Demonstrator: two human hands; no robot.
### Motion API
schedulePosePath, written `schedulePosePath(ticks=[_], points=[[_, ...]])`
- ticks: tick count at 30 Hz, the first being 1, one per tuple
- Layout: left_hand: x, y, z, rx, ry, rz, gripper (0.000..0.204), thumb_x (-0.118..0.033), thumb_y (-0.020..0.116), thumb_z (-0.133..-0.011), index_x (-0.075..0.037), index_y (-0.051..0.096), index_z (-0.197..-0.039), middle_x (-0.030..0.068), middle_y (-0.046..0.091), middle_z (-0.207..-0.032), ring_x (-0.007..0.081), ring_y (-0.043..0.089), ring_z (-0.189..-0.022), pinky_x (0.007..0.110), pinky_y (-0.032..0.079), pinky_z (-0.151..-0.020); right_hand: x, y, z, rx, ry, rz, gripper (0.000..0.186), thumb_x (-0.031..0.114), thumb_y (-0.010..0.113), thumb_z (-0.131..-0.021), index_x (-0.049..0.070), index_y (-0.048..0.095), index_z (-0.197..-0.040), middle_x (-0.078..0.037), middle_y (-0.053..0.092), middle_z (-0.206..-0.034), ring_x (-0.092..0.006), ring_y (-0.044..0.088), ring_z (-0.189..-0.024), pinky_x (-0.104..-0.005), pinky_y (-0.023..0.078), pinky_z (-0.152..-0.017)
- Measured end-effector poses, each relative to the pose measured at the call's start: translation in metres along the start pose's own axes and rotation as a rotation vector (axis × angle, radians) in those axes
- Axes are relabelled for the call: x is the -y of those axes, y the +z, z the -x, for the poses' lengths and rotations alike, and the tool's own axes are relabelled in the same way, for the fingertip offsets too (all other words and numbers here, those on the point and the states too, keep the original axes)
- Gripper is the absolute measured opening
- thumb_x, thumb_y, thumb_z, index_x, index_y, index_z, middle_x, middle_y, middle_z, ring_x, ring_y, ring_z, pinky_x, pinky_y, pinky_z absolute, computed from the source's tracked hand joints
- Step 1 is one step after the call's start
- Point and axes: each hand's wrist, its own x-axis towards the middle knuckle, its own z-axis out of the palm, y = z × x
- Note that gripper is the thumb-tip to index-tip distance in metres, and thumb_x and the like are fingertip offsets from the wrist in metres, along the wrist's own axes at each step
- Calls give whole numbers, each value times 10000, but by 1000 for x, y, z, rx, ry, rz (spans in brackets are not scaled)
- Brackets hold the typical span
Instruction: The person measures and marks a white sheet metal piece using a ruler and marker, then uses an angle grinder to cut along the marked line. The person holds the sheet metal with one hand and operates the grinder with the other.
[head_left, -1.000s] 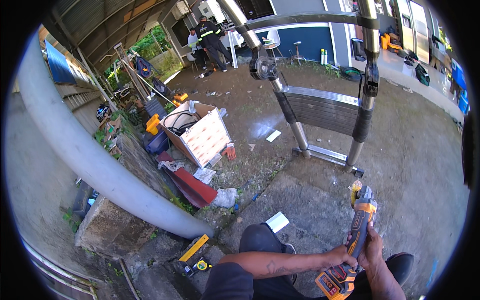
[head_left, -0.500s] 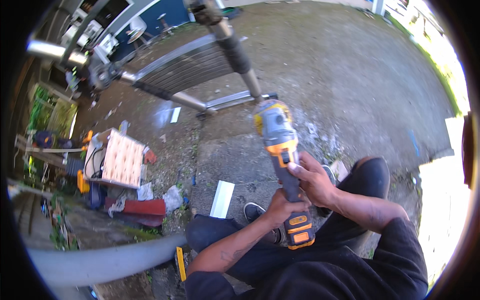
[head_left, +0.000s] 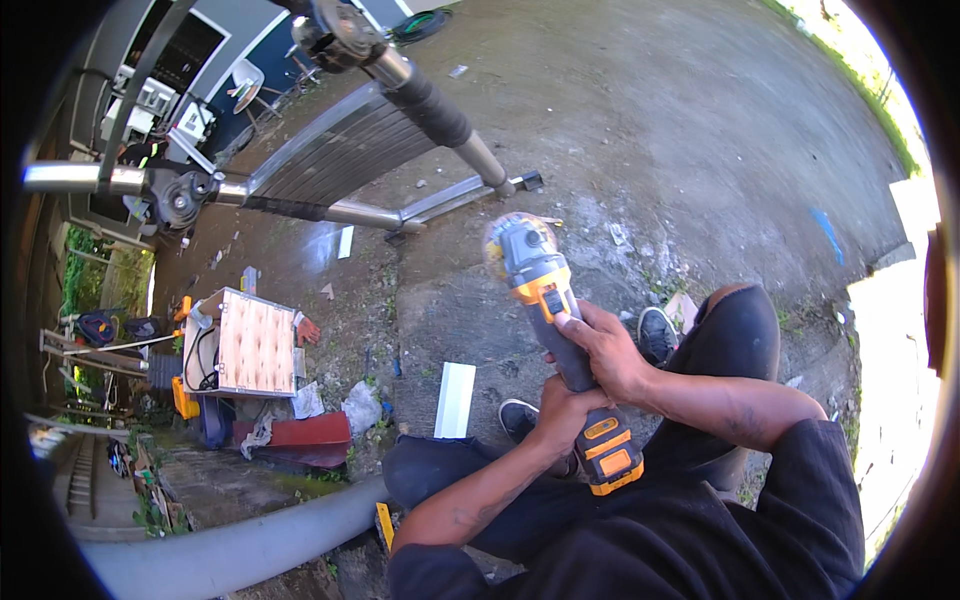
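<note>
A yellow, grey and black cordless angle grinder (head_left: 566, 352) is held over my lap, its disc end pointing away and slightly left. My left hand (head_left: 572, 418) is closed around the rear of the handle, just ahead of the battery (head_left: 612, 458). Farther forward, my right hand (head_left: 608, 352) wraps the body, with its thumb beside the black switch. The round disc (head_left: 494, 245) and guard at the head look blurred. Below the grinder lies a white flat strip (head_left: 456, 400) on the concrete, near my left shoe (head_left: 517, 418).
A folding ladder (head_left: 345, 150) stands ahead on the left. Further left are a wooden box (head_left: 250, 342) with a cable, an orange-red glove (head_left: 308, 330), a red board (head_left: 300, 440) and crumpled plastic (head_left: 361, 407). A thick grey pipe (head_left: 240, 540) runs along the lower left.
The grinder's head has swung a little left, and its battery end has shifted right. Both hands keep their grip. The view has shifted slightly, so the ladder appears farther left.
</note>
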Motion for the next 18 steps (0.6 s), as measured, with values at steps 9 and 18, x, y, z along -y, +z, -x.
schedulePosePath(ticks=[9,18], points=[[3,5,-3,-64,-112,-64,177,-147,740,-845,12,729,-920,116,747,-835,206,737,-718,359,584,-672,-30,-18,-28,-97,114,73,506,458,517,-1144,-32,643,-1167,-132,687,-893,-242,713,-676,-383,616,-584],[10,4,-8,-79,42,-10,159,-178,746,-783,-34,680,-780,67,669,-711,194,648,-622,350,512,-591,-39,-30,-43,-87,47,237,559,492,501,-1141,-43,659,-1105,-149,684,-802,-283,706,-587,-403,610,-535]])
